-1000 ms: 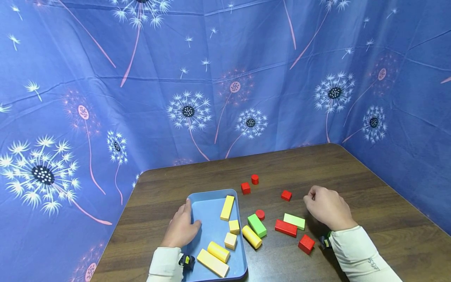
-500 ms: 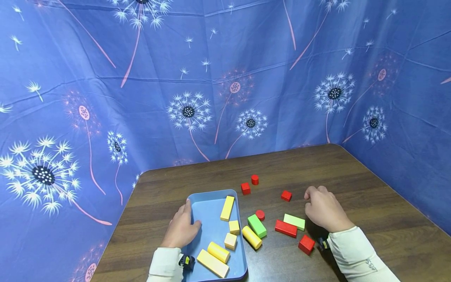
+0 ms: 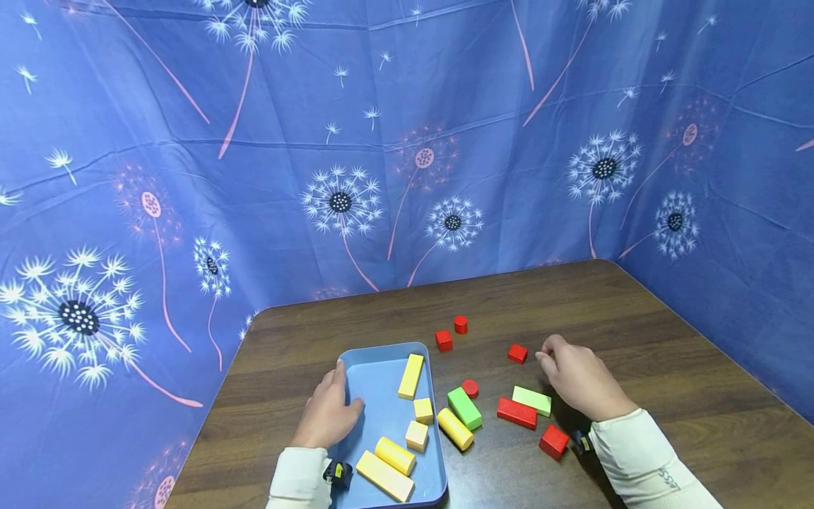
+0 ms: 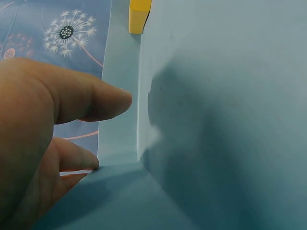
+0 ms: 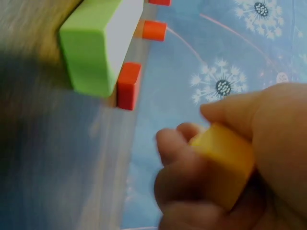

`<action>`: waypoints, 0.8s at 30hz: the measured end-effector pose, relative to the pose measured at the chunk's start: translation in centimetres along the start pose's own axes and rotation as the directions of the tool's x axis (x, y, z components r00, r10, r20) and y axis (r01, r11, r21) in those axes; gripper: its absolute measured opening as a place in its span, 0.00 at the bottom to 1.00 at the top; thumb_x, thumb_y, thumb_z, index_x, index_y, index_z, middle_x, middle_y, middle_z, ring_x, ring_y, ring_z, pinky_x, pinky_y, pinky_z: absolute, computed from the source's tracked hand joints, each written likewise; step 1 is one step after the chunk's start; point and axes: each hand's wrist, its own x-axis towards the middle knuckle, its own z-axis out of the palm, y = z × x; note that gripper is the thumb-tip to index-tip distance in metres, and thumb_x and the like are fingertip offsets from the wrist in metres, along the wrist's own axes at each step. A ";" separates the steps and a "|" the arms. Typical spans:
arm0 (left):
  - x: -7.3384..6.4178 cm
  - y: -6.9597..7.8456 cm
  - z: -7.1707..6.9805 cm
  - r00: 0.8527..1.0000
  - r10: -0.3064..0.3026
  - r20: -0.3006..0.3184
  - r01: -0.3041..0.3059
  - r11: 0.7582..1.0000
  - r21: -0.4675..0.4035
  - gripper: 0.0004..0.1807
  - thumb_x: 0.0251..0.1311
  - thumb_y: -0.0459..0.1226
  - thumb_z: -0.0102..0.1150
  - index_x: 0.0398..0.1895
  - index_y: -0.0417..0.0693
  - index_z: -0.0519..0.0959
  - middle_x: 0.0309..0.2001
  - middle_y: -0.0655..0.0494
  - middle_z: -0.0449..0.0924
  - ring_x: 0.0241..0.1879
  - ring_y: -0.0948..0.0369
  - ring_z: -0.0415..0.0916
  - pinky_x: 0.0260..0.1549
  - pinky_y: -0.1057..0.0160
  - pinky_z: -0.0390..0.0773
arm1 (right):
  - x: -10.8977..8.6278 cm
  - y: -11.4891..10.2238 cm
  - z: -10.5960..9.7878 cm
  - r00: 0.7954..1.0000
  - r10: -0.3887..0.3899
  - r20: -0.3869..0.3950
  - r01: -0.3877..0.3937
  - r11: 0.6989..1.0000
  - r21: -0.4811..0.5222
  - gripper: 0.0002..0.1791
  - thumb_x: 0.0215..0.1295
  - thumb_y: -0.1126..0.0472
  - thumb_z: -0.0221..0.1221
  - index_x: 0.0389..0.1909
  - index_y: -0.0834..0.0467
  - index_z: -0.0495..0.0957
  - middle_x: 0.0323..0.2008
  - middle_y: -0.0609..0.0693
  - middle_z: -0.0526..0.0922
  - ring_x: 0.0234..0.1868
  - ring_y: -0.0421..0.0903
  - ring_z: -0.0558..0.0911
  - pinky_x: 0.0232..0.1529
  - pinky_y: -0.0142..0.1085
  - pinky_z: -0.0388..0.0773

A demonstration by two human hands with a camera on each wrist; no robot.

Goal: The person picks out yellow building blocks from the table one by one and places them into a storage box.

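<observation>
My right hand [image 3: 584,376] hovers over the table just right of a small red block [image 3: 517,353]. In the right wrist view its fingers curl round a yellow block [image 5: 224,165], which the back of the hand hides in the head view. My left hand [image 3: 326,406] rests at the left side of a blue tray [image 3: 372,375]. Its fingertips [image 4: 91,162] meet the rim while the thumb reaches over the inside, pinching nothing. Inside the tray, a long yellow block [image 3: 384,475], a yellow cylinder [image 3: 395,454] and several other yellow blocks lie along the right half.
Right of the tray lie a yellow cylinder [image 3: 455,429], a green block [image 3: 464,408] and a red disc [image 3: 470,388]. Nearer my right hand are a light green block [image 3: 532,401], a long red block [image 3: 516,412] and a red cube [image 3: 554,442]. A red cylinder [image 3: 461,324] stands farther back.
My right hand's fingers have shifted slightly left, closer to the small red block. The left hand, the tray and the loose blocks stay where they were.
</observation>
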 end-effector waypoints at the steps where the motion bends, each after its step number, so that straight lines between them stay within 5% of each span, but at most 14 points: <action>1: 0.0 0.0 0.0 1.000 0.001 0.000 -0.001 1.000 0.000 0.47 0.67 0.42 0.64 0.83 0.38 0.50 0.78 0.36 0.60 0.74 0.36 0.64 0.66 0.30 0.68 | -0.1 -0.3 0.0 1.000 -0.004 0.004 0.004 1.000 0.005 0.09 0.75 0.56 0.58 0.43 0.60 0.77 0.21 0.47 0.74 0.21 0.44 0.71 0.22 0.40 0.68; 4: 0.0 -0.1 0.0 1.000 0.007 -0.006 -0.007 1.000 0.004 0.48 0.67 0.42 0.64 0.83 0.37 0.51 0.77 0.35 0.61 0.73 0.35 0.64 0.66 0.30 0.68 | -0.2 -1.3 -0.1 0.999 -0.032 0.007 0.032 0.999 0.023 0.08 0.73 0.56 0.60 0.40 0.57 0.77 0.20 0.46 0.70 0.19 0.42 0.66 0.19 0.36 0.61; 8: 0.0 -0.2 0.0 1.000 0.019 -0.015 -0.019 1.000 0.001 0.48 0.66 0.42 0.64 0.82 0.37 0.51 0.77 0.35 0.61 0.73 0.35 0.64 0.67 0.30 0.68 | -0.3 -2.8 -0.1 0.995 -0.101 -0.002 0.101 0.995 0.018 0.05 0.65 0.62 0.62 0.38 0.57 0.77 0.29 0.48 0.72 0.23 0.42 0.67 0.23 0.35 0.64; 15: -0.1 -0.5 0.2 1.000 0.021 -0.005 -0.021 1.000 0.000 0.48 0.66 0.42 0.64 0.82 0.37 0.51 0.78 0.36 0.61 0.74 0.37 0.64 0.68 0.32 0.67 | -1.1 -5.0 0.6 0.976 -0.210 0.054 0.210 0.978 -0.007 0.16 0.64 0.67 0.61 0.54 0.59 0.81 0.46 0.52 0.78 0.28 0.38 0.73 0.29 0.33 0.75; 18: -0.2 -0.5 0.3 1.000 0.016 -0.002 -0.016 1.000 0.003 0.48 0.66 0.43 0.64 0.82 0.37 0.51 0.78 0.36 0.61 0.74 0.37 0.64 0.68 0.32 0.68 | -1.2 -6.0 0.9 0.967 -0.251 0.041 0.252 0.968 -0.017 0.19 0.63 0.68 0.64 0.55 0.59 0.80 0.43 0.49 0.81 0.34 0.37 0.77 0.36 0.36 0.81; 24: -0.1 -0.2 0.0 1.000 0.025 -0.010 -0.025 1.000 -0.009 0.48 0.66 0.42 0.64 0.83 0.37 0.50 0.78 0.36 0.60 0.74 0.35 0.63 0.66 0.30 0.68 | -1.2 -8.7 1.1 0.947 -0.320 0.036 0.320 0.947 -0.001 0.18 0.60 0.70 0.65 0.52 0.58 0.78 0.35 0.44 0.82 0.31 0.36 0.76 0.33 0.33 0.79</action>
